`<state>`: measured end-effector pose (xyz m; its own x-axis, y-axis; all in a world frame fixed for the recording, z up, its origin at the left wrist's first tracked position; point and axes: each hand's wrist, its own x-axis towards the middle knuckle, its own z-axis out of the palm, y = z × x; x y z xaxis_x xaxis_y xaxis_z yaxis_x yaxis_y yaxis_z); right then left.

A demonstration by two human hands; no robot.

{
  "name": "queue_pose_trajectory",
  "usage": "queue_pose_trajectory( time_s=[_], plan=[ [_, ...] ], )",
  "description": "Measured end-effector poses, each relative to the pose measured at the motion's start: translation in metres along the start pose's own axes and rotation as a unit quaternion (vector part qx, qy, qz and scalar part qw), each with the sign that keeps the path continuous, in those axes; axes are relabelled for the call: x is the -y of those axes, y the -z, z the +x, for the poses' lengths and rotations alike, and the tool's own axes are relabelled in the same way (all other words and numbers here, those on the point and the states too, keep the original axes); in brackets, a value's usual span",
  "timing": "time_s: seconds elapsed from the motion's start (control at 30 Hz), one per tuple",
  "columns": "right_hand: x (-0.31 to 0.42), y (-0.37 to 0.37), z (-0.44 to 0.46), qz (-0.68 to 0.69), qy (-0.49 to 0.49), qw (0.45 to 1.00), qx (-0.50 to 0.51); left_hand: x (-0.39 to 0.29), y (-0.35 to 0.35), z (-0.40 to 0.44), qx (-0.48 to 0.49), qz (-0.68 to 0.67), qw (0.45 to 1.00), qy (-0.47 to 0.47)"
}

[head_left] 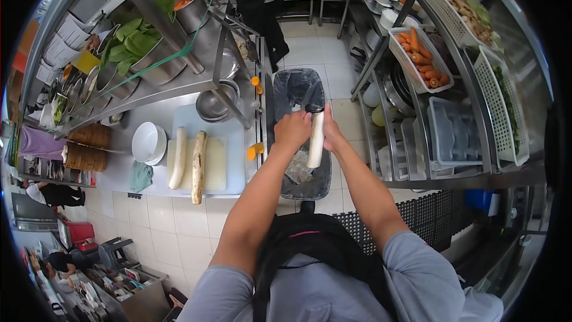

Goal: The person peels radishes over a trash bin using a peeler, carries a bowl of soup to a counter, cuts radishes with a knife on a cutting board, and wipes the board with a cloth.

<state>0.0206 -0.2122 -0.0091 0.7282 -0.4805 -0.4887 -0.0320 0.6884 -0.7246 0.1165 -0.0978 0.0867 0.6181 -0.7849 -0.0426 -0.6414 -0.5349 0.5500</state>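
Note:
A long, pale peeled root vegetable (316, 143) is held over a black-lined bin (329, 173), its near end pointing toward me. My right hand (331, 131) is closed along the root's right side, its fingers partly hidden behind it. On the other side, my left hand (292, 131) is curled beside the root's far end; what its fingers hold is hidden. A small dark object (314, 108) shows at that end, between the hands. Peelings (300, 170) lie in the bin. Two more roots rest on a cutting board (213, 167): a white one (179, 158) and a brown-patched one (199, 167).
White bowls (149, 143), a green cloth (141, 176) and metal bowls (217, 102) stand on the left counter. Orange-handled items (255, 150) lie along its edge. On the right are racks with a carrot basket (420, 62). A co-worker (257, 0) stands ahead.

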Motion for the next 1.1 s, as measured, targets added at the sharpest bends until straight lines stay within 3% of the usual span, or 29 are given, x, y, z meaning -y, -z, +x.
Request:
queue_pose_trajectory(
  time_s=[0.1, 0.17, 0.27, 0.37, 0.5, 0.6, 0.63, 0.67, 0.7, 0.73, 0.77, 0.83, 0.9, 0.93, 1.0, 1.07, 1.1],
  plan=[
    [0.007, -0.005, -0.002, 0.021, 0.017, 0.999, -0.040, 0.014, -0.017, -0.027, -0.002, -0.019, 1.000, -0.007],
    [0.018, -0.004, -0.003, 0.101, 0.040, 0.984, -0.143, 0.037, -0.037, -0.069, 0.012, 0.000, 1.000, -0.013],
    [0.016, 0.031, 0.013, 0.079, 0.051, 0.985, -0.142, 0.082, -0.058, -0.132, 0.060, 0.051, 0.997, -0.012],
    [0.015, 0.035, 0.007, 0.073, 0.028, 0.991, -0.112, 0.082, -0.047, -0.120, 0.024, 0.040, 0.999, 0.007],
    [-0.003, 0.017, 0.005, 0.010, -0.015, 0.999, -0.033, 0.024, -0.005, -0.046, -0.085, -0.020, 0.996, -0.028],
    [-0.005, -0.026, -0.005, 0.045, 0.008, 0.999, -0.029, 0.013, -0.005, -0.016, -0.008, -0.029, 1.000, 0.009],
    [-0.013, -0.009, 0.016, 0.091, -0.038, 0.994, -0.055, 0.018, -0.015, -0.018, 0.009, -0.020, 0.999, 0.029],
    [-0.023, 0.025, 0.033, 0.123, -0.036, 0.987, 0.096, 0.030, -0.025, -0.030, 0.006, -0.055, 0.998, -0.009],
    [-0.037, 0.059, 0.066, 0.122, 0.087, 0.981, 0.121, 0.055, -0.053, -0.045, -0.001, -0.080, 0.996, -0.044],
    [-0.027, 0.068, 0.073, 0.122, 0.081, 0.984, 0.106, 0.051, -0.040, -0.083, -0.039, -0.028, 0.995, -0.085],
    [-0.014, 0.072, 0.065, 0.123, 0.060, 0.987, 0.081, 0.067, -0.062, -0.095, 0.031, 0.020, 0.998, -0.050],
    [0.011, 0.083, 0.066, 0.132, 0.004, 0.991, 0.019, 0.087, -0.075, -0.126, 0.083, 0.012, 0.996, 0.001],
    [0.027, 0.103, 0.072, 0.132, -0.014, 0.988, -0.081, 0.086, -0.063, -0.135, 0.026, -0.052, 0.996, 0.069],
    [0.023, 0.119, 0.086, 0.095, 0.040, 0.985, -0.135, 0.073, -0.036, -0.138, 0.007, -0.105, 0.991, 0.084],
    [0.021, 0.113, 0.082, 0.044, 0.013, 0.991, -0.122, 0.076, -0.034, -0.131, -0.021, -0.107, 0.990, 0.086],
    [0.004, 0.104, 0.077, 0.002, -0.015, 0.996, -0.092, 0.078, -0.038, -0.126, 0.043, -0.034, 0.998, 0.037],
    [-0.002, 0.091, 0.068, -0.034, -0.043, 0.996, -0.072, 0.075, -0.039, -0.118, 0.012, -0.041, 0.998, 0.042]
  ],
)
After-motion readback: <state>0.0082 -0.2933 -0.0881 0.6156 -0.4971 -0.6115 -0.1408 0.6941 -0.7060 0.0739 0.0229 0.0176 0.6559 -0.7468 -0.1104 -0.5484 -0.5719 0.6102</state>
